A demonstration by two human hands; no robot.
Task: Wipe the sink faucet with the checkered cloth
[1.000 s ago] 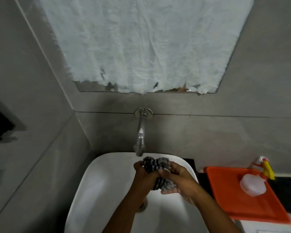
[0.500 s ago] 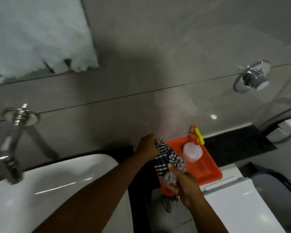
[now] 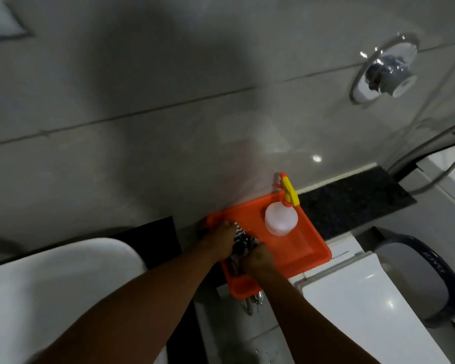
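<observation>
The checkered cloth (image 3: pixel 241 241), black and white, is bunched between both my hands over the left part of the orange tray (image 3: pixel 306 249). My left hand (image 3: pixel 222 236) grips its upper end and my right hand (image 3: pixel 258 260) grips its lower end. The cloth touches or hangs just above the tray floor; I cannot tell which. The white sink basin (image 3: pixel 63 279) fills the lower left. The faucet is out of view.
A clear spray bottle (image 3: pixel 281 218) with a yellow and orange trigger stands in the tray by the wall. A chrome wall valve (image 3: pixel 385 72) sits at upper right. A white toilet tank lid (image 3: pixel 365 306) and dark seat (image 3: pixel 431 279) lie right of the tray.
The view swung right from the faucet and sink to the orange tray. Both hands carried the cloth from over the basin down onto the tray's left side.
</observation>
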